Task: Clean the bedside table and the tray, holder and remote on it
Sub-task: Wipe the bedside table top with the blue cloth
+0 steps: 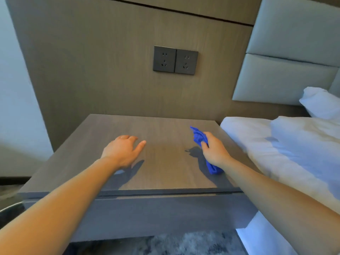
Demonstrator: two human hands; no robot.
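The wooden bedside table (161,129) fills the middle of the view, and nothing but my hands and the cloth is over its top. My right hand (214,150) hovers over the right part of the top, shut on a bunched blue cloth (198,137) whose tail hangs out below the wrist. My left hand (122,149) floats palm down above the left middle of the top, fingers apart, holding nothing. No tray, holder or remote shows in this view.
A bed with white linen (287,150) and a pillow (320,102) butts against the table's right side. Two dark wall sockets (175,60) sit on the wood panel behind. Grey carpet (184,243) lies below the table's front.
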